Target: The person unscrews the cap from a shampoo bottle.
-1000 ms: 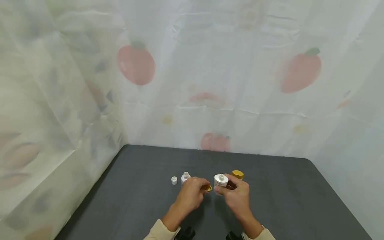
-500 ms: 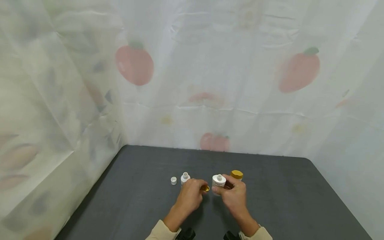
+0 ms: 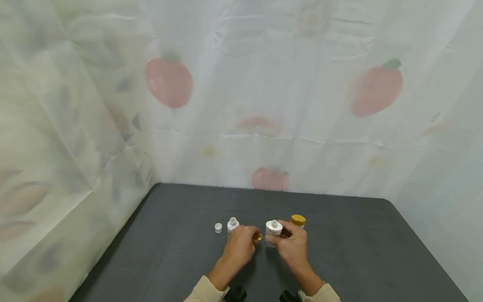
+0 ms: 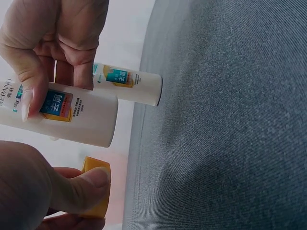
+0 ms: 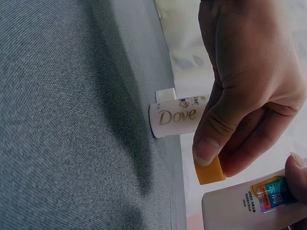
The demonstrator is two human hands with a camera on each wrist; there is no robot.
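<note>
My left hand (image 3: 238, 244) pinches a yellow bottle cap (image 4: 98, 207) between thumb and fingers. Across a small gap, my right hand (image 3: 295, 246) grips a white shampoo-type bottle (image 4: 93, 125) by its sides, its narrow neck bare and pointing up. The label on it is teal and orange. Behind the right hand stands a similar white bottle (image 4: 147, 89) wearing a yellow cap (image 3: 298, 219). A white Dove bottle (image 5: 175, 119) with an uncovered neck stands just beyond my left hand, which hides its lower part in the head view.
A small white cap (image 3: 218, 227) sits left of the Dove bottle. All these stand on a dark grey cloth-covered table (image 3: 181, 256). White sheeting (image 3: 320, 105) printed with fruit rises behind the table and along its left side.
My right hand has shifted slightly left with the bottle, closer to the left hand. The left hand still holds the yellow cap and has barely moved.
</note>
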